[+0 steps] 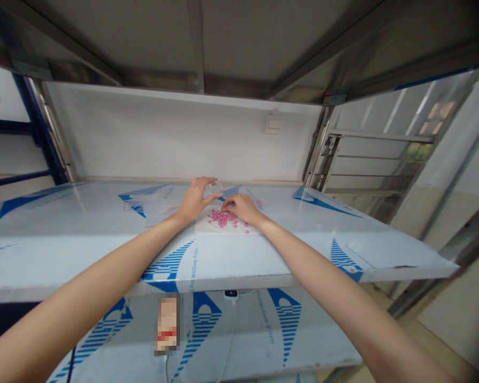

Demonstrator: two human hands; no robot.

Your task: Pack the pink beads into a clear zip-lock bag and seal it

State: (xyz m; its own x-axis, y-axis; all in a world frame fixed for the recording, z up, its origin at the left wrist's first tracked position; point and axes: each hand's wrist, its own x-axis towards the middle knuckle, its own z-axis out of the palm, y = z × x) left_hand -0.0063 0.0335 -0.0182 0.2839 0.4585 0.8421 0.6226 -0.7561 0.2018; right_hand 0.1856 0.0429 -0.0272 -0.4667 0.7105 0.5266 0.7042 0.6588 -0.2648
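A pile of small pink beads (222, 217) lies on a white sheet (205, 227) on the upper shelf, with a few strays to its right. Just behind the pile, my left hand (195, 199) curves its thumb and fingers around a small clear plastic container (214, 187). Something pink shows inside the container. Over the beads' right edge is my right hand (241, 207), its thumb and fingertips pinched together. Whatever sits in that pinch is too small to name.
Film with blue print covers the shelf (104, 213). Clear plastic (155, 208) lies left of my left hand. A lower board holds a blurred-out upright object (167, 323) and a small white device (231, 293) with a cable. Metal framing (199, 48) hangs overhead; a wall switch (273, 124) is behind.
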